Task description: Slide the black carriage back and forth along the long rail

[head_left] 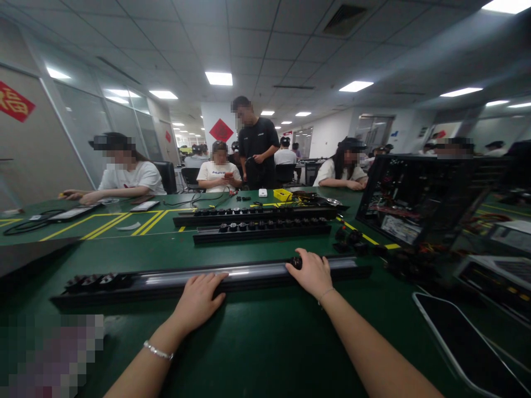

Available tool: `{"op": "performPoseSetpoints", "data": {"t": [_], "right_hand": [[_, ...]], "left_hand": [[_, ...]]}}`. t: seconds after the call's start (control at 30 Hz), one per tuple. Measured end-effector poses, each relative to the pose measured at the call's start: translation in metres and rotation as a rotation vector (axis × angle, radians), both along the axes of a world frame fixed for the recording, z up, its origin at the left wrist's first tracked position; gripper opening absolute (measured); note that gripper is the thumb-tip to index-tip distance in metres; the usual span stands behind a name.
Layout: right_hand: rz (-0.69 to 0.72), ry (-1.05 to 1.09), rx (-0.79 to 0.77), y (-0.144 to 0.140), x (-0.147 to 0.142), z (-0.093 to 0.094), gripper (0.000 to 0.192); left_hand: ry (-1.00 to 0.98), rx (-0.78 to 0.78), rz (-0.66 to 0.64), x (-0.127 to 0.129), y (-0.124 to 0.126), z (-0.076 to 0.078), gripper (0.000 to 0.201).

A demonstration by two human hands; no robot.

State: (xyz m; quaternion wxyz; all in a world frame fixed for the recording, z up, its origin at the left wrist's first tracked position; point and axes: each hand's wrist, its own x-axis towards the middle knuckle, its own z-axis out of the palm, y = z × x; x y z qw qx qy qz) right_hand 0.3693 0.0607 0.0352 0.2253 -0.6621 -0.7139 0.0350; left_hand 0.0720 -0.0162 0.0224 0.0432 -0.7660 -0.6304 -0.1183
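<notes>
A long black rail (257,272) with a shiny channel lies across the green table in front of me. My left hand (202,298) rests on its near edge around the middle, fingers stretched out and nothing held. Toward the rail's right end, my right hand (312,271) grips a small black round part (296,262) between thumb and fingers, at the channel. Several dark parts (99,281) sit in the rail's left end. Behind it lie two more black rails, the nearer one (261,234) and the farther one (255,215), both carrying rows of small round parts.
An open computer case (415,204) stands at the right, with loose black parts (348,239) beside it. A phone (468,342) lies at the near right. A yellow tray (282,194) and a white box (263,192) are at the back. People sit and stand beyond the table.
</notes>
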Motion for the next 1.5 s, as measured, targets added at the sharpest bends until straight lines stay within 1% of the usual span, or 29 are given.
{"op": "performPoseSetpoints", "data": {"t": [0.17, 0.37, 0.57, 0.8, 0.93, 1.27, 1.5], "right_hand": [[-0.015, 0.004, -0.013, 0.000, -0.001, 0.000, 0.055], [-0.030, 0.047, -0.032, 0.003, 0.000, 0.002, 0.052], [-0.018, 0.078, -0.059, 0.006, 0.005, 0.002, 0.049], [-0.083, 0.004, -0.051, 0.005, 0.011, 0.002, 0.059], [-0.098, -0.004, -0.089, 0.004, 0.013, 0.004, 0.063], [-0.072, 0.075, -0.114, 0.010, 0.021, 0.008, 0.056], [-0.073, 0.150, -0.077, 0.011, 0.025, 0.003, 0.051]], "left_hand": [[-0.013, -0.002, -0.001, -0.001, 0.000, -0.001, 0.045], [-0.014, -0.003, -0.005, -0.001, 0.000, 0.000, 0.044], [-0.009, -0.012, 0.000, 0.000, 0.000, 0.001, 0.044], [-0.004, -0.005, 0.003, -0.002, 0.002, -0.002, 0.045], [-0.006, -0.007, -0.001, -0.002, 0.001, -0.002, 0.045], [0.001, 0.014, -0.010, -0.003, 0.002, -0.003, 0.044], [0.013, 0.006, -0.010, -0.002, 0.002, -0.003, 0.045]]}}
